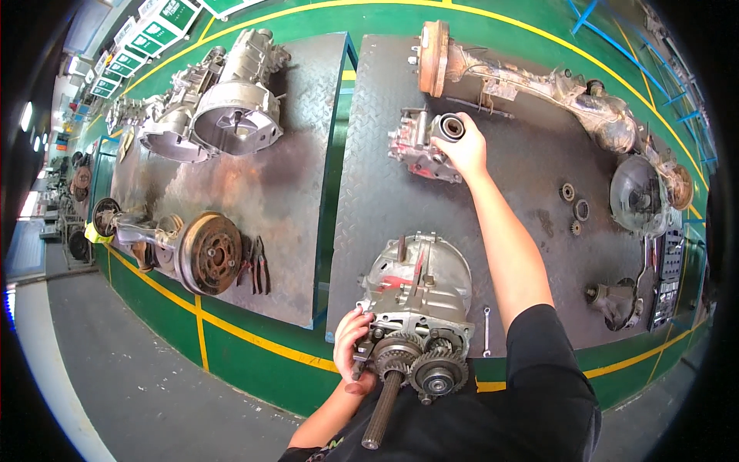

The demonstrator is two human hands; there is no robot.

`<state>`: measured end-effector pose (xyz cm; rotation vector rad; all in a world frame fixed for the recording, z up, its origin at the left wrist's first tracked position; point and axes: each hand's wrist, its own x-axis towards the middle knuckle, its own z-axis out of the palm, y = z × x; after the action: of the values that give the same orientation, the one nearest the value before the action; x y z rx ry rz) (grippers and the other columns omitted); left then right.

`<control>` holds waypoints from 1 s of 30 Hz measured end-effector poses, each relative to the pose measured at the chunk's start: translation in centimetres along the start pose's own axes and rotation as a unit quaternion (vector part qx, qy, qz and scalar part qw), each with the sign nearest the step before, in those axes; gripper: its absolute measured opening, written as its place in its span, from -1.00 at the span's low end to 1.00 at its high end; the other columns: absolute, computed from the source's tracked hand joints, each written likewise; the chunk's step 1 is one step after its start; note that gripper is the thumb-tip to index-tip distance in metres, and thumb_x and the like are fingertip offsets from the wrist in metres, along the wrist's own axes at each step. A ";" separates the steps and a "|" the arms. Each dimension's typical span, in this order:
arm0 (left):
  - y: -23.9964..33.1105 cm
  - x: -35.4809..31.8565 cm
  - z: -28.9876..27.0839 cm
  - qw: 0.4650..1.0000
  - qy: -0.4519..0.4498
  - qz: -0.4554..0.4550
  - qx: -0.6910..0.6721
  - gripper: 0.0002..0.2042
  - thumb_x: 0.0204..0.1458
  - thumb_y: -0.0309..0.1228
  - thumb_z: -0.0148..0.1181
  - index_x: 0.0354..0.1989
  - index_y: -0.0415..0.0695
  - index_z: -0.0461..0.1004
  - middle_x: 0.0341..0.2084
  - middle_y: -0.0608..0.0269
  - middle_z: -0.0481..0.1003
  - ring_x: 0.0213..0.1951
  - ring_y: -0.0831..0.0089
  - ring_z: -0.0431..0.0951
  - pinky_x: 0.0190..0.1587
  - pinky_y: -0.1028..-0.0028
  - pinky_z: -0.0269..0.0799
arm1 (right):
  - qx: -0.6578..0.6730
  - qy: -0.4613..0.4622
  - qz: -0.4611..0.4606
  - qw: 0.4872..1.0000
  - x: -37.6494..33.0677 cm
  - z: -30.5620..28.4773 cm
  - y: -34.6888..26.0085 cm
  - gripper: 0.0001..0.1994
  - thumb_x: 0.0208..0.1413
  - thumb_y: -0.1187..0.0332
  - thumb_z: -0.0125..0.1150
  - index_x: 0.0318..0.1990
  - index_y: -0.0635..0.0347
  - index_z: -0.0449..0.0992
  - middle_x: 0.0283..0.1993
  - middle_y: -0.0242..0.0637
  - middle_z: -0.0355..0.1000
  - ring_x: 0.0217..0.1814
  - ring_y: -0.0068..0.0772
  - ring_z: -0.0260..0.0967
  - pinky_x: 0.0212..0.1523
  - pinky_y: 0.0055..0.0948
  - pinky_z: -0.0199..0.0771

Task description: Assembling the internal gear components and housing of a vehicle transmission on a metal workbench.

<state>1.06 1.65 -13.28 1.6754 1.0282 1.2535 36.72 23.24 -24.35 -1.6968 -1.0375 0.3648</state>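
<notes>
Splined steel shaft (386, 412) juts nearest. Left hand (352, 343) curls against silver metal gearbox (423, 296), grip unclear; right hand (466, 148) grasps red-smeared grey metal housing (419, 145), best held level.

Green-and-white boards (178, 14) at the upper left carry pale print, too small and slanted to read. A scrap of light lettering (331, 445) shows on the black shirt (500, 420) near the lower edge, only partly visible. No text can be read clearly in either place.
</notes>
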 end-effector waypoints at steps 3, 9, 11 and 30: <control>0.0 -0.3 -0.1 1.000 0.001 0.009 0.007 0.04 0.02 0.54 -0.58 -0.08 -0.35 0.42 -0.11 -0.23 0.56 0.10 -0.16 0.47 0.24 -0.07 0.23 | -0.022 0.018 -0.005 1.000 -0.1 0.7 0.8 -0.39 -0.29 0.35 0.59 -0.01 0.27 0.44 -0.12 -0.21 0.56 -0.03 -0.35 0.51 0.04 -0.38 0.48; -0.2 -0.5 0.2 1.000 0.006 -0.009 0.009 0.03 0.01 0.54 -0.55 -0.09 -0.34 0.43 -0.12 -0.23 0.56 0.06 -0.17 0.48 0.21 -0.07 0.26 | -0.021 -0.018 -0.029 0.999 -1.0 1.1 0.6 -0.39 -0.33 0.36 0.56 -0.02 0.23 0.43 -0.08 -0.11 0.49 0.01 -0.12 0.48 0.06 -0.30 0.46; -0.2 -0.3 0.2 1.000 0.006 -0.001 0.011 0.02 0.03 0.53 -0.55 -0.09 -0.34 0.43 -0.13 -0.22 0.56 0.06 -0.17 0.48 0.21 -0.07 0.27 | -0.037 -0.048 -0.015 0.998 -0.6 0.4 0.7 -0.34 -0.32 0.35 0.56 0.03 0.25 0.41 -0.06 -0.08 0.49 0.04 -0.11 0.47 0.08 -0.28 0.45; -0.6 -0.2 0.5 0.984 0.000 -0.042 -0.171 -0.70 0.13 -0.36 0.07 -0.01 -0.22 0.38 0.09 -0.03 0.41 0.19 0.14 0.38 0.29 0.23 0.23 | -0.072 0.053 0.132 0.987 -18.9 -11.0 2.6 -0.75 0.08 0.27 0.33 -0.18 0.24 0.58 -0.28 -0.25 0.55 -0.20 -0.40 0.53 -0.13 -0.37 0.51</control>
<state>1.37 1.60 -14.02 1.3543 0.8199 1.2923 34.50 1.46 -27.00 -1.9691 -0.7769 0.3714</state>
